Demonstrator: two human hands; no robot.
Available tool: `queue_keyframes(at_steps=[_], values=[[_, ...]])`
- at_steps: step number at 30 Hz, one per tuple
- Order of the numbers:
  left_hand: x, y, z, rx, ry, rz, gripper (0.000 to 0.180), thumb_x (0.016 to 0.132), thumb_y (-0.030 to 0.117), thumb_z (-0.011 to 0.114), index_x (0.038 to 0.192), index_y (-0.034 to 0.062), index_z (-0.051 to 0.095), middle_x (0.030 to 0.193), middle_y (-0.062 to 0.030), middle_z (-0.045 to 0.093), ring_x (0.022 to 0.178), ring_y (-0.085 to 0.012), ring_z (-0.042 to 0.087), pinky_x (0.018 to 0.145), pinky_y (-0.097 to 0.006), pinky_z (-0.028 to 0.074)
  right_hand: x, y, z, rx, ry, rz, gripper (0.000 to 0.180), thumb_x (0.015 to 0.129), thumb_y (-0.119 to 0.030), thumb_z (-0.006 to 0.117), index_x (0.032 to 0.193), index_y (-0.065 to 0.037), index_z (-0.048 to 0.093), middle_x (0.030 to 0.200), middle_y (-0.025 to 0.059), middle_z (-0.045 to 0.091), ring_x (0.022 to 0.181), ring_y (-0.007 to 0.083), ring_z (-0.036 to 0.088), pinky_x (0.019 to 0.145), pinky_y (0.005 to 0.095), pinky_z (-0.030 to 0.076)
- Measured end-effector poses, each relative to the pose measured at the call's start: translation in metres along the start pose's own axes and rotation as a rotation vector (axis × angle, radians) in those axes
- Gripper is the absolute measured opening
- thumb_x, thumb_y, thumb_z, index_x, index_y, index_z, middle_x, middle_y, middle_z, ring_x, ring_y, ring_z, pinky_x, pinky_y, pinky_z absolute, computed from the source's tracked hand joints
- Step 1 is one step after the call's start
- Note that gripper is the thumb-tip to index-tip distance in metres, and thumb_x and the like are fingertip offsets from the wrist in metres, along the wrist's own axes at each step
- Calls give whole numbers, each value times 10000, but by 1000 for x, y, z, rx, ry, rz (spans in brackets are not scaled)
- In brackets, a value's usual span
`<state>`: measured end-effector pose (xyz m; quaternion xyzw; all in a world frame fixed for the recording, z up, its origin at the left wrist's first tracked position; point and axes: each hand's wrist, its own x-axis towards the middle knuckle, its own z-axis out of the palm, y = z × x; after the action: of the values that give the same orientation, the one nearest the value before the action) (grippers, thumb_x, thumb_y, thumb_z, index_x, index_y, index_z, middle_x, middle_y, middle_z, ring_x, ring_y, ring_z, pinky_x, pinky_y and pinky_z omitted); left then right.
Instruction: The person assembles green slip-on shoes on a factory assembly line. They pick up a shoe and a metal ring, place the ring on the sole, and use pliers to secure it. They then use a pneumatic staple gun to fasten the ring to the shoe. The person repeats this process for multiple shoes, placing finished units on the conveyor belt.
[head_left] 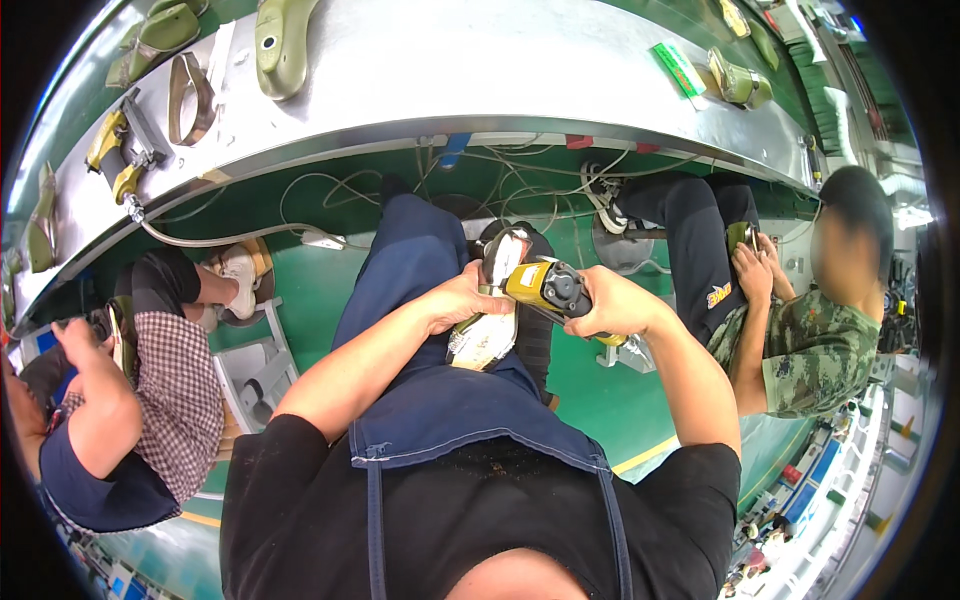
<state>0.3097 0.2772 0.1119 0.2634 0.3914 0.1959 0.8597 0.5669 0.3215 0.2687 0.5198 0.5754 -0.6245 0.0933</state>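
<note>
Across my lap lies a shoe on its last (485, 342), with its pale underside turned up. My left hand (460, 300) is closed around its middle, the thumb lying over the sole. My right hand (612, 300) grips a yellow and black air stapler (540, 286). The tool's nose end is against or just over the sole, close to my left fingers; I cannot tell whether it touches. Part of the shoe is hidden behind the stapler and my left hand.
A metal bench (450, 65) curves ahead, bearing a green shoe last (284, 48), another yellow stapler (120, 165), a brown strap (188, 100) and a green box (679, 68). Hoses (510, 170) tangle beneath it. Seated co-workers flank me, left (165, 390) and right (815, 350).
</note>
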Motion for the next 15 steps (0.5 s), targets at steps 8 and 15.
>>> queue_keyframes(at_steps=[8,15], values=[[-4,10,-3,8,16,-35,1068,818,54,889,1618,-25,185,1409,-159,544,1304,-272,582,1104,-409,497,-17,-45,-43,-62,323,-191,419,703,-145,834,1020,62,651,808,54,634,758,113,549,710,322,502],[7,-4,-6,-36,40,41,917,804,112,910,1521,-17,352,1278,-134,632,1169,-240,649,1034,-399,535,24,-116,-116,-581,939,-368,509,827,-244,831,1172,51,601,1004,278,732,934,402,726,839,446,552]])
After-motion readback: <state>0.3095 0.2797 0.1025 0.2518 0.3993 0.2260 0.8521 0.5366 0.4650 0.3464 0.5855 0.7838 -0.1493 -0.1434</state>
